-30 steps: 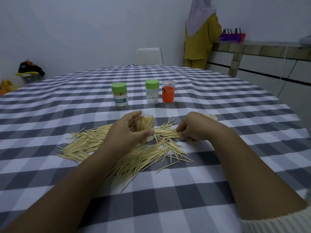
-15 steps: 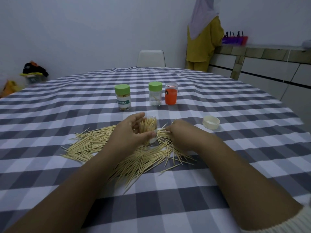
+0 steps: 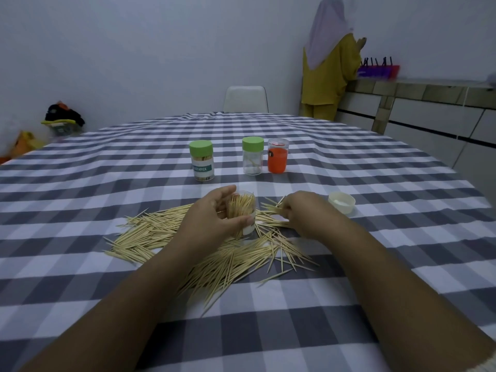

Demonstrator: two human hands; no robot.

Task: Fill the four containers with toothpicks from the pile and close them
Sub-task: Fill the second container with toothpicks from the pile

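Note:
My left hand point(image 3: 209, 218) grips an open clear container point(image 3: 243, 214) that stands in the toothpick pile point(image 3: 214, 253) and is packed with upright toothpicks. Just right of it, my right hand point(image 3: 303, 213) pinches a few toothpicks at the pile's far edge. A white lid point(image 3: 342, 202) lies open side up to the right. Behind stand three containers: a labelled one with a green lid point(image 3: 201, 163) full of toothpicks, a nearly bare clear one with a green lid point(image 3: 252, 155), and an orange one with a clear lid point(image 3: 277, 159).
A grey and white checked cloth point(image 3: 375, 264) covers the table. A white chair point(image 3: 245, 99) stands at the far side. A person in yellow point(image 3: 328, 73) stands at a counter at the back right.
My right hand slid left from the pile's right edge toward the held container, then lifted a few toothpicks. The white lid came into view from behind it. My left hand kept its grip.

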